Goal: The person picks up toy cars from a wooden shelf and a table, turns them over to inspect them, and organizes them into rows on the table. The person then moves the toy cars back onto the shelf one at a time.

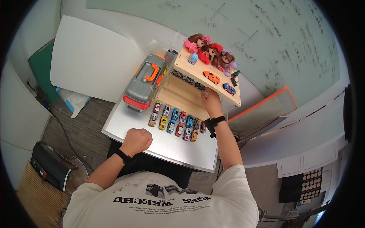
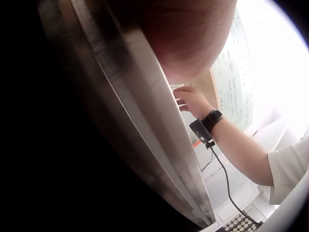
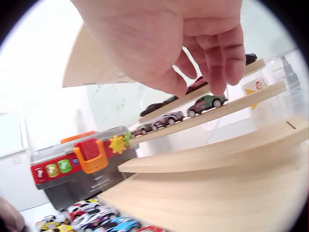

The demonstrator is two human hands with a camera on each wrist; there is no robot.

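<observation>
My right hand (image 1: 211,102) reaches in under the top board of a wooden shelf (image 1: 194,68). In the right wrist view its thumb and fingers hang over a green toy car (image 3: 206,103), a fingertip right at the roof. The car stands on a narrow ledge in line with a grey-and-dark patterned car (image 3: 167,120) and another dark car (image 3: 143,129). My left hand (image 1: 137,141) rests at the near edge of the metal-topped table (image 1: 190,155), fingers curled in, holding nothing. Near it, two rows of colourful toy cars (image 1: 171,126) are parked before the shelf.
A grey toolbox (image 1: 141,83) with an orange handle stands left of the shelf. On the top board are several dolls (image 1: 213,53), an orange car (image 1: 211,77), a blue car (image 1: 229,89) and a small blue toy (image 1: 193,58). An orange-edged panel (image 1: 266,108) leans at the right.
</observation>
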